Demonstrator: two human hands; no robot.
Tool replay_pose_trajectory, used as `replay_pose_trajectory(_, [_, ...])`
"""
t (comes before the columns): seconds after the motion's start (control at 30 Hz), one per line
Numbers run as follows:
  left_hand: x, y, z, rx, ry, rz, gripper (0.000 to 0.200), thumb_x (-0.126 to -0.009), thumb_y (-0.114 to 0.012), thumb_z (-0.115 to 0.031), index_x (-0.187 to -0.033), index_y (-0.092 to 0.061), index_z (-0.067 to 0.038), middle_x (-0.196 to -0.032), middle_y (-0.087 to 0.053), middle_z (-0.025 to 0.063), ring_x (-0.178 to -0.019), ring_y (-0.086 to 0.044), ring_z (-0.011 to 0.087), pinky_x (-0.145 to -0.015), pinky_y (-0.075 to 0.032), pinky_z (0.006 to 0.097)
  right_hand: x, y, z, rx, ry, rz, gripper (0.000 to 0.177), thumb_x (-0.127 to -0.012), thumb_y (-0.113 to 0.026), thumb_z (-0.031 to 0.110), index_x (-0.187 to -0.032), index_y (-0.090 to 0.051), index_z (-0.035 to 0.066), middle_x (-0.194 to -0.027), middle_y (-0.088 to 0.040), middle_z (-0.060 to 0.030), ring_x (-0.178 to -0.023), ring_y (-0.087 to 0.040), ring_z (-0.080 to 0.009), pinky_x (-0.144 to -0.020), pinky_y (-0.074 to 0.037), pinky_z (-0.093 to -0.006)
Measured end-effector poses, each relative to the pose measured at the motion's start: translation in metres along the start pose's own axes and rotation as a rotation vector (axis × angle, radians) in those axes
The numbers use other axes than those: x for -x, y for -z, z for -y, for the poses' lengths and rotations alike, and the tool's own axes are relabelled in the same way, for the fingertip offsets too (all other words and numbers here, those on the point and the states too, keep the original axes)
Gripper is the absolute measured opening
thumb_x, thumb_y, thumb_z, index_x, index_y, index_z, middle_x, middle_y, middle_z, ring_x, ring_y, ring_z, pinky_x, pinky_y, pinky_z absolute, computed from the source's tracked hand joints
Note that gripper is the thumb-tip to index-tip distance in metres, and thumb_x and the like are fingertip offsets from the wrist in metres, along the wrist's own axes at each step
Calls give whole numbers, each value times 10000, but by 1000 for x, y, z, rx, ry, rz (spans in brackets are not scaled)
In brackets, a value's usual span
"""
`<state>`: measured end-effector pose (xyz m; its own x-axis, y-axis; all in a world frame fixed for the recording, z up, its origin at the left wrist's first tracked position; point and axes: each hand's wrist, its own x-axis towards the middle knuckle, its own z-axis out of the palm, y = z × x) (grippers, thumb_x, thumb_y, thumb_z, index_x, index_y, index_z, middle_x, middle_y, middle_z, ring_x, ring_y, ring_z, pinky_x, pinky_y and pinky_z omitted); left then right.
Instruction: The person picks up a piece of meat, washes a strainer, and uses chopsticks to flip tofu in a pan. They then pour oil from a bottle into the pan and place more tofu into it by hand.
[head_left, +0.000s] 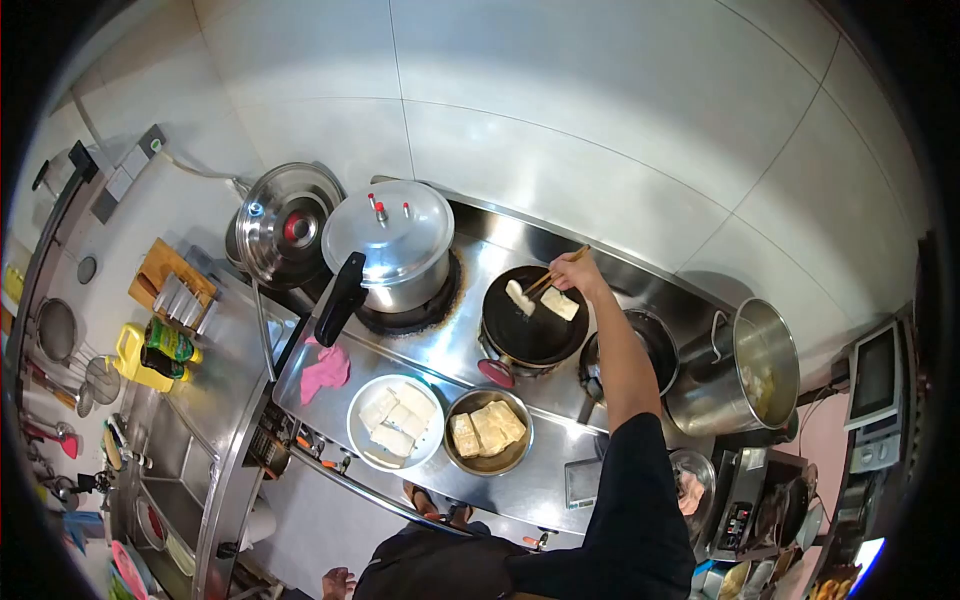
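My right hand [576, 271] grips a pair of wooden chopsticks [541, 287] above the black frying pan [520, 340]. Their tips touch a white slab of what looks like tofu [519, 297], which is tilted in the pan. A second white slab [560, 304] lies flat to its right. Low at the frame's bottom, my left hand [338, 583] hangs beside my body, fingers loosely bent and apart, with nothing visible in it. A white bowl [352, 432] holds several pale slabs; a metal bowl [463, 466] beside it holds browned pieces.
Left of the pan stands a pressure cooker [390, 240], its black handle jutting toward me. A tall steel pot [710, 390] and another dark pan [650, 340] are on the right. A pink cloth [326, 369] lies on the counter. Oil bottles [140, 357] stand farther left near the sink [180, 510].
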<state>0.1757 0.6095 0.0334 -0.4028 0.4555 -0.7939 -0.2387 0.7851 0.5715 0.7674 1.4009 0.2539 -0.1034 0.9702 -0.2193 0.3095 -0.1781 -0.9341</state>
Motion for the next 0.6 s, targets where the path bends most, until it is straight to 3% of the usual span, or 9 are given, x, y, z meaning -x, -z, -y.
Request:
replay_pose_trajectory(0.07, [-16, -5, -6, 8, -47, 49, 352, -942, -597, -242, -1129, -562, 55, -945, -665, 170, -805, -674, 277, -711, -581, 413, 12, -6, 11, 35, 6, 13, 184, -855, -655, 179, -882, -684, -1, -741, -667, -71, -616, -640, -137, -533, -534, -253])
replay_pose_trajectory(0.17, [-5, -39, -58, -20, 38, -12, 283, -956, -579, -232, -1133, -584, -12, -923, -698, 129, -665, -658, 186, -535, -501, 280, 44, -23, 13, 42, 53, -81, 197, -873, -651, 193, -901, -682, 0, -738, -660, -55, -605, -625, -116, -520, -519, -239])
replay_pose_trajectory(0.3, [2, -68, -122, -31, -75, 30, 266, -953, -568, -205, -1129, -583, -6, -913, -692, 137, -667, -657, 184, -534, -498, 276, 95, -50, -1, -106, 102, -249, 222, -929, -595, 226, -928, -674, 19, -719, -638, -29, -572, -598, -88, -489, -487, -223])
replay_pose_trajectory(0.37, [-22, -70, -122, -1, -36, 34, 268, -946, -574, -185, -1126, -572, 14, -889, -680, 152, -630, -652, 188, -497, -489, 280, 103, -63, -40, -290, 123, -319, 230, -958, -575, 251, -920, -652, 38, -727, -635, -46, -586, -608, -106, -488, -501, -245])
replay_pose_trajectory(0.4, [-42, -61, -107, -35, -113, 101, 312, -923, -616, -232, -1140, -562, -15, -893, -680, 145, -605, -643, 212, -476, -506, 311, 115, -68, -48, -400, 94, -365, 221, -953, -592, 253, -930, -652, 42, -733, -635, -51, -587, -619, -116, -501, -515, -252])
replay_pose_trajectory(0.47, [-26, -57, -118, -48, -80, 164, 484, -896, -671, -299, -1259, -541, -5, -1066, -676, 142, -868, -668, 269, -709, -538, 393, 142, -81, -56, -239, 105, -458, 185, -930, -615, 206, -967, -667, 32, -749, -657, -47, -585, -633, -119, -519, -519, -253])
replay_pose_trajectory(0.57, [-30, -48, -109, -35, 1, 199, 473, -902, -672, -257, -1273, -520, -5, -1108, -656, 169, -877, -673, 268, -639, -572, 356, 165, -104, -56, -231, 162, -569, 167, -921, -617, 173, -999, -680, 39, -764, -672, -44, -585, -639, -116, -523, -517, -257])
replay_pose_trajectory(0.6, [-41, -38, -87, -126, -260, 254, 472, -904, -670, -255, -1275, -519, -5, -1096, -657, 172, -874, -672, 274, -633, -574, 349, 169, -115, -56, -262, 167, -600, 165, -920, -615, 166, -1006, -682, 42, -767, -676, -43, -585, -639, -114, -523, -516, -259])
